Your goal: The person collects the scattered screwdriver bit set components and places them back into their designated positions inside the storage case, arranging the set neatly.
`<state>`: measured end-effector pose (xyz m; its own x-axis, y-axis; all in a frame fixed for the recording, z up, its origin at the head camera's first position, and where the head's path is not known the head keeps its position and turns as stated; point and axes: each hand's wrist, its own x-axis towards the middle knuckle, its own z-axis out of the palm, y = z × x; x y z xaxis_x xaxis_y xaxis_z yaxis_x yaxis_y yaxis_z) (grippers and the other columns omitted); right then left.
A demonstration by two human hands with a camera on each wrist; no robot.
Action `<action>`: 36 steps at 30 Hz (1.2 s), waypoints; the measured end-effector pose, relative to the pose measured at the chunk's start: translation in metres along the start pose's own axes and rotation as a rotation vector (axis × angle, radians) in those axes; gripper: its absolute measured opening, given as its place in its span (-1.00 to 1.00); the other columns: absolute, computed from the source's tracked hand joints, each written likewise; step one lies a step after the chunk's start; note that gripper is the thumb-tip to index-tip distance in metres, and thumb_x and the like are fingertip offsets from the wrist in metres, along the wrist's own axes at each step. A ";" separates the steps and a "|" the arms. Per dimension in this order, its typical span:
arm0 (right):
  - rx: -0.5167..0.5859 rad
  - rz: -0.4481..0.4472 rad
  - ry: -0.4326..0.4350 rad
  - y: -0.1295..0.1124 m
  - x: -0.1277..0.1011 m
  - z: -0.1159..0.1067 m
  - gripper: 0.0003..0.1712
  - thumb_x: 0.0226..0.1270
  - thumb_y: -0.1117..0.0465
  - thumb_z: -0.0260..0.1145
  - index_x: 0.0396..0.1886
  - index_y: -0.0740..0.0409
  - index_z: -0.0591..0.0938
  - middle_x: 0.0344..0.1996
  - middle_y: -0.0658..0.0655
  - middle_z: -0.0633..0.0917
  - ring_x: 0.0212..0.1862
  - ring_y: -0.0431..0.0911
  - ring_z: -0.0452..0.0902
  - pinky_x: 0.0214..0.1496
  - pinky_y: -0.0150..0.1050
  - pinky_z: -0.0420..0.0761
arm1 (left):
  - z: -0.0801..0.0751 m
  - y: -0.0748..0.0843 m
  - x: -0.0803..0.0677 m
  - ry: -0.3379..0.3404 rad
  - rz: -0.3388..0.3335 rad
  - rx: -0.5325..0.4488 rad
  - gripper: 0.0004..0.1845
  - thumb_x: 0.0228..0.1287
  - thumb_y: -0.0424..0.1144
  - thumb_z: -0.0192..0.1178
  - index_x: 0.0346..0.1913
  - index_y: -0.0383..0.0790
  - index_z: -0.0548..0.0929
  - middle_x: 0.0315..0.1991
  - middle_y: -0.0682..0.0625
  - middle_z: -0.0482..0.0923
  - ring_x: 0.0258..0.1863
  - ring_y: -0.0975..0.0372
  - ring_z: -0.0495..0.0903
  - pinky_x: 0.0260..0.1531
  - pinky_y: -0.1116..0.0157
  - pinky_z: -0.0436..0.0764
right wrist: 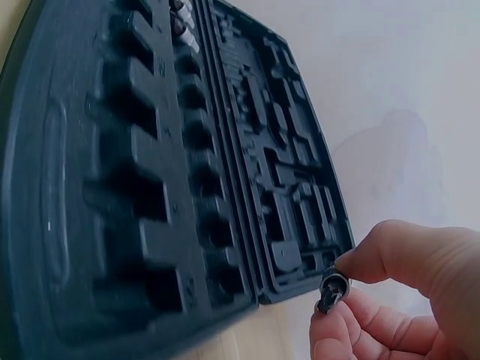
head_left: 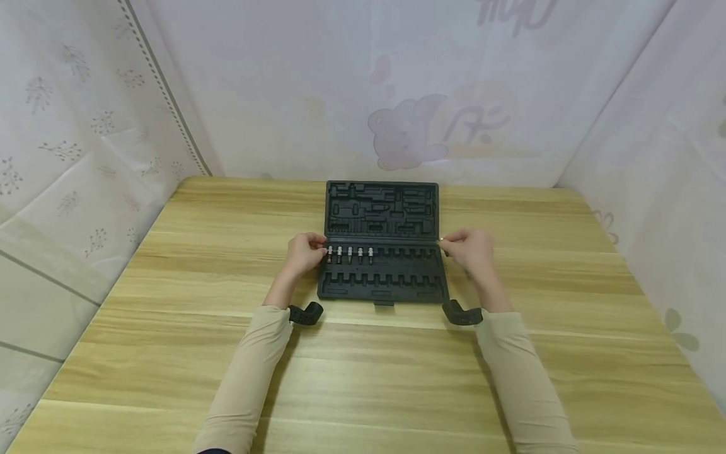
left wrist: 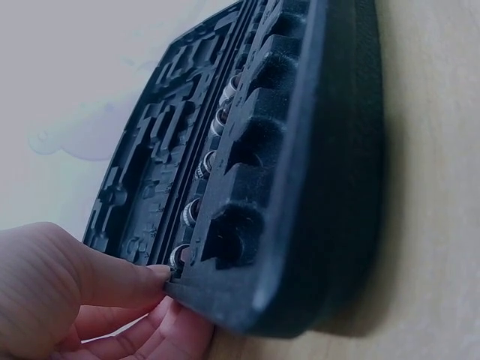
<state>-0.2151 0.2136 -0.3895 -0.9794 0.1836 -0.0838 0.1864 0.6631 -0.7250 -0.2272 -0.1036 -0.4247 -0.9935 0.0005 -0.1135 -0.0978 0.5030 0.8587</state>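
A black moulded tool case [head_left: 381, 287] lies open on the wooden table, its lid [head_left: 381, 208] laid flat at the far side. Several silver socket bits [head_left: 350, 254] stand in the left end of the upper row of slots. My left hand [head_left: 306, 251] rests at the case's left edge [left wrist: 225, 307], thumb and fingertips touching the edge beside the first bit [left wrist: 178, 257]. My right hand [head_left: 467, 249] hovers just off the case's right edge and pinches a small silver socket [right wrist: 333, 289] between thumb and fingers.
The wooden table [head_left: 170, 353] is walled in by pale patterned cloth [head_left: 85, 157] on the left, back and right. Black wrist-camera mounts [head_left: 306, 313] sit on both forearms near the case's front edge.
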 end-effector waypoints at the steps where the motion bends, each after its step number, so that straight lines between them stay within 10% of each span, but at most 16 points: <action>1: 0.000 -0.002 -0.001 -0.001 0.000 0.002 -0.71 0.16 0.19 0.30 -0.28 0.36 0.67 -0.36 0.27 0.70 -0.42 0.00 0.59 -0.56 -0.41 0.50 | 0.000 0.000 0.000 0.001 -0.002 -0.001 -0.75 0.21 -0.51 0.12 -0.04 -0.48 0.59 -0.22 -0.26 0.56 -0.23 0.03 0.57 -0.43 0.29 0.66; 36: 0.044 -0.092 -0.033 -0.037 -0.002 0.042 -0.79 0.13 0.27 0.30 -0.34 0.38 0.67 -0.42 0.28 0.70 -0.51 -0.03 0.61 -0.60 -0.43 0.52 | 0.000 0.000 0.001 0.016 0.011 0.020 -0.76 0.18 -0.51 0.14 -0.07 -0.48 0.61 -0.25 -0.24 0.57 -0.25 0.05 0.56 -0.42 0.32 0.63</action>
<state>-0.2235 0.1582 -0.3914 -0.9944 0.0993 -0.0371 0.0926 0.6438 -0.7596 -0.2282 -0.1035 -0.4247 -0.9953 -0.0074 -0.0963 -0.0860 0.5204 0.8496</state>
